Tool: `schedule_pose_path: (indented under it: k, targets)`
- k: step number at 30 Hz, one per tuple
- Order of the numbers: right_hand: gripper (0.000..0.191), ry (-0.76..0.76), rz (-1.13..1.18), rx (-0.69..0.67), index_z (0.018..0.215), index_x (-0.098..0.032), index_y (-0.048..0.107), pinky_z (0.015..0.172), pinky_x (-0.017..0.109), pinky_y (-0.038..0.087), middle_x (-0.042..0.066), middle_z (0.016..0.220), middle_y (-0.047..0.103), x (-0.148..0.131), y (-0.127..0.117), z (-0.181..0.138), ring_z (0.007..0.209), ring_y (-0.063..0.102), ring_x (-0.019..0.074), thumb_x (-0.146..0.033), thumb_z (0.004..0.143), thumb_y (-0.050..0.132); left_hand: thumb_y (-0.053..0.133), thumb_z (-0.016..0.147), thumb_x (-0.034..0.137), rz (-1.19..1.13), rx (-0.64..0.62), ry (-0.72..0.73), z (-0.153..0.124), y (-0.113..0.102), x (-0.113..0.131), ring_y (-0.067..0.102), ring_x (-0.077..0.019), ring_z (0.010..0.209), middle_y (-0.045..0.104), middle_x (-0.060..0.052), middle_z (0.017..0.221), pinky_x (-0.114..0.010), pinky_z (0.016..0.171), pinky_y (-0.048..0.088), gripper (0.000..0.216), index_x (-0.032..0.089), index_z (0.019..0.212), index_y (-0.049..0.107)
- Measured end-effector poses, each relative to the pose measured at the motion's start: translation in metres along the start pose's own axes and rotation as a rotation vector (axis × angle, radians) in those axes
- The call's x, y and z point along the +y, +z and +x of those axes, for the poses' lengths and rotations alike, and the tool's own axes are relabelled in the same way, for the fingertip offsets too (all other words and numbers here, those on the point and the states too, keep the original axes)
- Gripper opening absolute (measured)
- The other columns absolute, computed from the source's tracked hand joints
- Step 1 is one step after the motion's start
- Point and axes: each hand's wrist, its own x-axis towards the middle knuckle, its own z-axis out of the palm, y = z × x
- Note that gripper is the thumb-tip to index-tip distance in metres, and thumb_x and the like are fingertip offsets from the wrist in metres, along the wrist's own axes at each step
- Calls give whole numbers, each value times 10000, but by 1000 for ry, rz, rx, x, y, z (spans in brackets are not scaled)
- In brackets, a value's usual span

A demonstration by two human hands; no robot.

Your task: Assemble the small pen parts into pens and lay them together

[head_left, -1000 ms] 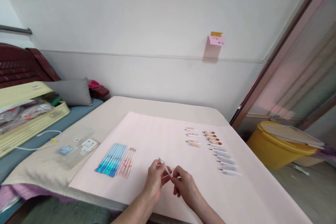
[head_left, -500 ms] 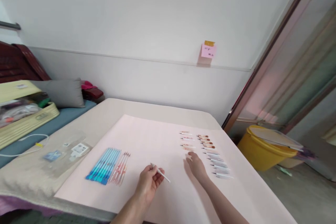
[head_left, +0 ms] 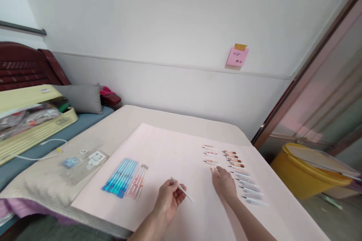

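Note:
My left hand (head_left: 171, 196) pinches a thin white pen refill (head_left: 186, 192) above the pale sheet, its lower end pointing right. My right hand (head_left: 224, 182) is low over the sheet, fingers bent at a small printed pen part (head_left: 211, 170) mostly covered by them. Just beyond it lie several black-tipped pen pieces with reddish prints (head_left: 211, 153). Right of this hand is a column of brown-printed pen pieces (head_left: 234, 160) and grey-white pen pieces (head_left: 250, 186). Left of my left hand are blue pens (head_left: 121, 177) and white-and-red pens (head_left: 138, 181), side by side.
The pale sheet (head_left: 169, 143) covers much of the table. A clear plastic wrapper (head_left: 85, 162) with labels lies at left. Beyond are an open yellow box (head_left: 36, 120) and grey pillow (head_left: 82, 98). A yellow bin (head_left: 302, 173) stands right; a pink note (head_left: 237, 56) hangs on the wall.
The view has turned left, shifting everything rightward in the picture. My right hand has come slightly nearer from the reddish pieces, a printed part now at its fingertips. My left hand keeps the refill.

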Motion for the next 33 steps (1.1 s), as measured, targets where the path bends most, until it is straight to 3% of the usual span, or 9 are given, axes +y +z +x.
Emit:
schedule_pose_path:
  k: [7, 13, 17, 25, 33]
  targets:
    - [231, -147, -1, -63, 809, -155, 565, 687, 284, 348, 122, 934, 606, -29, -1, -29, 866, 544, 214, -212, 846, 344, 562, 765, 109, -42, 50, 37, 4, -6, 8, 648, -159, 695, 641, -84, 693, -263, 619, 517, 122, 152, 709, 463]
    - [215, -356, 136, -181, 943, -261, 505, 608, 213, 360, -17, 833, 629, -70, -35, -71, 684, 580, 123, -301, 890, 300, 520, 775, 60, -94, 136, 144, 9, -10, 22, 654, -162, 694, 636, -83, 681, -276, 640, 526, 132, 152, 701, 460]
    - [215, -522, 264, -213, 956, -270, 492, 602, 208, 366, -13, 898, 622, -90, -61, -100, 695, 586, 118, -298, 899, 287, 520, 781, 73, -97, 159, 185, 12, -12, 23, 654, -155, 699, 633, -74, 689, -270, 642, 528, 128, 156, 700, 467]
    - [179, -567, 84, -101, 901, -267, 500, 510, 225, 299, -22, 835, 601, -88, -64, -111, 620, 585, 127, -279, 890, 323, 549, 765, 78, -90, 129, 214, 7, -13, 22, 655, -169, 747, 639, -78, 723, -284, 670, 528, 126, 155, 701, 472]
    - [153, -539, 163, -131, 856, -247, 481, 523, 221, 283, -13, 815, 586, -92, -57, -116, 631, 568, 117, -208, 875, 334, 591, 750, 136, 5, 101, 266, 4, -12, 14, 650, -177, 754, 638, -68, 728, -291, 673, 520, 108, 163, 734, 488]
